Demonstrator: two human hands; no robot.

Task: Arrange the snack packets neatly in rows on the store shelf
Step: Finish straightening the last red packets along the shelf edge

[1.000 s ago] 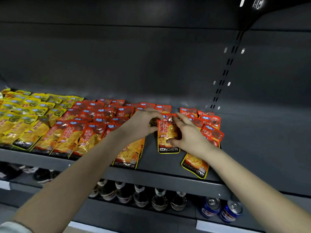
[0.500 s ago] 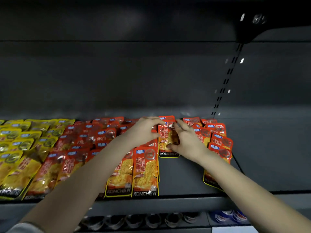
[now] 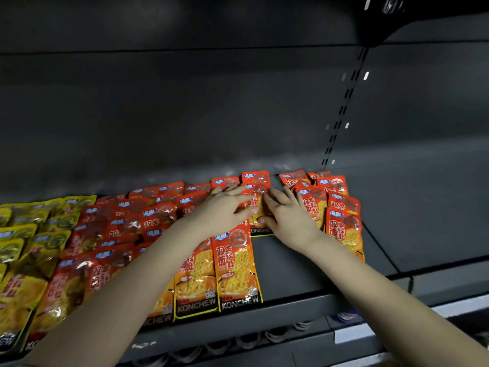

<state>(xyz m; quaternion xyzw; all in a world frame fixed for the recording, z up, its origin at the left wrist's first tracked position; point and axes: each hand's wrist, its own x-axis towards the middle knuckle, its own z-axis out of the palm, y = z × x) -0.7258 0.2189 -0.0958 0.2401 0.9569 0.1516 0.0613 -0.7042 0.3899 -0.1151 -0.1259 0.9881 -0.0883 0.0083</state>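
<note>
On shelf (image 3: 291, 266): left hand (image 3: 225, 207), right hand (image 3: 288, 218) flank red packet (image 3: 256, 215), fingers (image 3: 235, 194) straight, pressing its edges, nothing gripped.

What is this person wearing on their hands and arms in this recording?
Nothing visible. The left hand and right hand have no gloves, and no ring, watch or bracelet shows on the fingers or wrists. Both forearms are uncovered, and no sleeve clearly shows in frame.
</note>
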